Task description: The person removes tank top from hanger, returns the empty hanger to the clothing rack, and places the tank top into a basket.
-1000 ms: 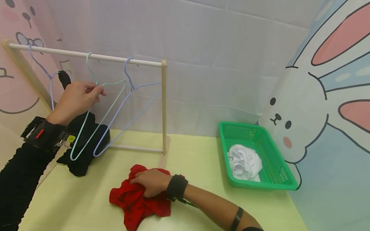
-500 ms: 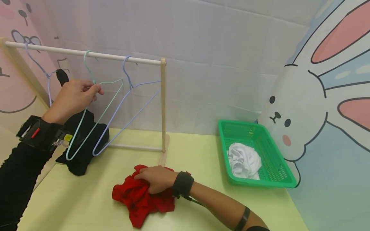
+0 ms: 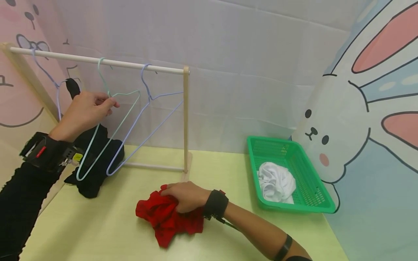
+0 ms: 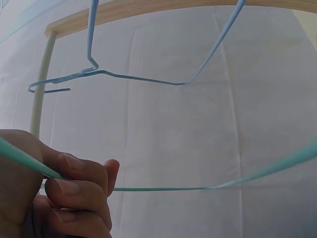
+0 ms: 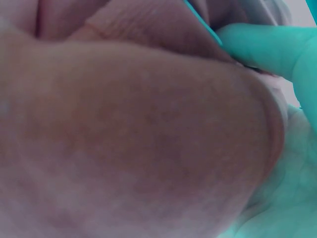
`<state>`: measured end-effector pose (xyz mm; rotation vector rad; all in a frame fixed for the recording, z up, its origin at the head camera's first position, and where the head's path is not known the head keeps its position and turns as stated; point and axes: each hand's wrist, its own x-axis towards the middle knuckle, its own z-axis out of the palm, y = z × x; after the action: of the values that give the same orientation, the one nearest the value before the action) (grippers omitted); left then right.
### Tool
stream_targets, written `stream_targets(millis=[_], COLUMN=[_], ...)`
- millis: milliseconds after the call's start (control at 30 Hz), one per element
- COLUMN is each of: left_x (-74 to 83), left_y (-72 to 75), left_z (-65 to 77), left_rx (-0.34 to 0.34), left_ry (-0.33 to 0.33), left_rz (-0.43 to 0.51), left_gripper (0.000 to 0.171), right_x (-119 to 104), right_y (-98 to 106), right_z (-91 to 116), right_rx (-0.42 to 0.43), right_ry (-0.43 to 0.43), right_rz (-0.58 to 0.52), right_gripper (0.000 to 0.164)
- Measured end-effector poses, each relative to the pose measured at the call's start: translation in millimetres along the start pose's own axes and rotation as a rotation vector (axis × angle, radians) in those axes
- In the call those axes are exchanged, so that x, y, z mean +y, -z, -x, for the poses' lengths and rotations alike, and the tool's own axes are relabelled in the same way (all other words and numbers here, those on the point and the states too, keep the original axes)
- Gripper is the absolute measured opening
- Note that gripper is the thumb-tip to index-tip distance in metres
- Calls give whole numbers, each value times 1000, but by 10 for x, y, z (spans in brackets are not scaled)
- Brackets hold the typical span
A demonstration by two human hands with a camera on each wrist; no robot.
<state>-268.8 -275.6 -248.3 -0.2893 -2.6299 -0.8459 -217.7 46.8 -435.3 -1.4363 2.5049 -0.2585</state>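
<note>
My left hand [image 3: 86, 110] pinches the mint-green hanger [image 3: 78, 178] just under its hook, while the hook stays over the rack's rod [image 3: 78, 57]. Curled fingers [image 4: 79, 196] show around the green wire in the left wrist view. On the table, my right hand [image 3: 187, 195] grips a crumpled red garment [image 3: 163, 221] from above, its fingertips hidden in the folds. The right wrist view is filled by a close, oddly tinted hand [image 5: 148, 134] with some cloth at the top.
A lavender hanger [image 3: 109, 174] hangs right of the green one. Black clothing [image 3: 88, 186] hangs at the left, behind my left arm. A green basket [image 3: 313, 209] holding a white cloth [image 3: 277, 183] stands at the back right. The rack's wooden post [image 3: 186, 119] rises behind the red garment.
My right hand has drawn the red garment to the right and a little toward the back of the table. The left hand keeps its place on the green hanger.
</note>
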Motion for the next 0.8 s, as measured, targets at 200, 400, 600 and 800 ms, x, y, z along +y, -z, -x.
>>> stream_targets(millis=[200, 400, 600, 800], left_x=[35, 14, -8, -6], left_y=[30, 63, 74, 82], left_z=[26, 51, 73, 106], left_rx=[-8, -23, -40, -40], left_ry=[14, 20, 25, 29], left_rz=[-15, -28, -30, -11], left_gripper=[49, 51, 54, 52], right_x=[73, 143, 234, 308], right_y=[81, 198, 359, 481], right_z=[105, 215, 334, 436], right_rx=[23, 44, 88, 100], right_ry=[-14, -32, -69, -98], right_rz=[4, -26, -55, -73], right_gripper=[66, 64, 53, 57])
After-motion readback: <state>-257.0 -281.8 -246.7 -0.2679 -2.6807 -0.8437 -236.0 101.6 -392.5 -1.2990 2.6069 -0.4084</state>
